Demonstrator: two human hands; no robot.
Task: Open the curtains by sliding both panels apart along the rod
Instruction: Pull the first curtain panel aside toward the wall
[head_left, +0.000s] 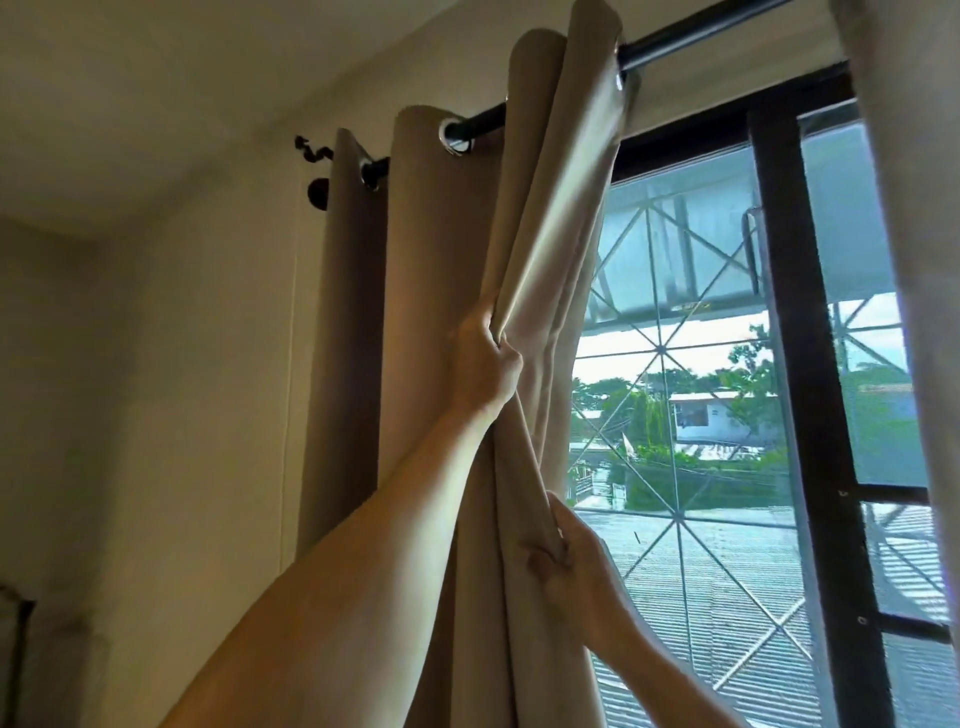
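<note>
A soft, pliant left curtain panel (441, 312) is gripped at its bunched inner edge by both closed hands, left hand (485, 358) above right hand (563, 558), below the rod (675, 39).

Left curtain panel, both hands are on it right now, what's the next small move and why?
Probably keep drawing the left curtain panel toward the rod's wall end. The left hand and right hand both grip its inner edge, yet the folds sit loosely spread, with bare rod between grommets, so it can bunch tighter.
</note>
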